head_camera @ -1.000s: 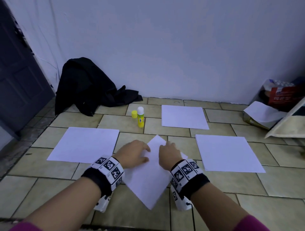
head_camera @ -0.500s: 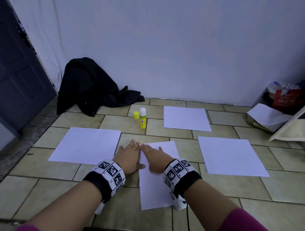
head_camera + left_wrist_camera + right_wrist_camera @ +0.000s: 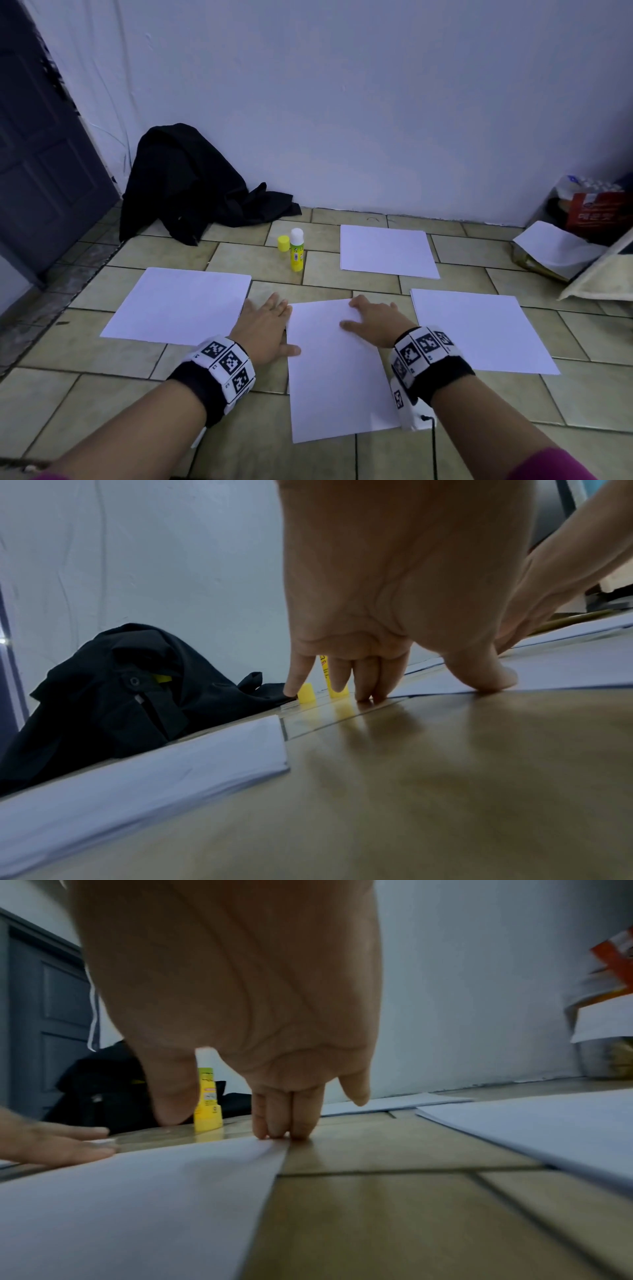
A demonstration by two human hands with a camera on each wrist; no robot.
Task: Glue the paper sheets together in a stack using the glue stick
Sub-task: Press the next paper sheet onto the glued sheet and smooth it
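Lying between left hand [image 3: 263,329] and right hand [image 3: 376,320]: paper sheet [image 3: 337,373].

White paper sheets [image 3: 337,370], yellow glue stick [image 3: 296,253], black cloth [image 3: 191,185], beige tiles [image 3: 102,356]

The floor [image 3: 342,267] is glazed tile, smooth with a soft sheen: in the left wrist view it mirrors the yellow cap [image 3: 283,243] and the fingers [image 3: 365,680] above it. The grout lines between tiles are darker and matt. The centre sheet [image 3: 335,370] and the sheets toward the left edge [image 3: 178,305], the right edge [image 3: 479,329] and the far wall [image 3: 387,251] are plain white paper, matt and smooth, lying flat. The glue stick [image 3: 296,250] is smooth plastic, its yellow body carrying a printed label. The black garment [image 3: 191,192] is soft, matt cloth in loose folds. The wall [image 3: 376,102] is painted, matt, faintly uneven. The door [image 3: 41,171] has a dull painted finish.
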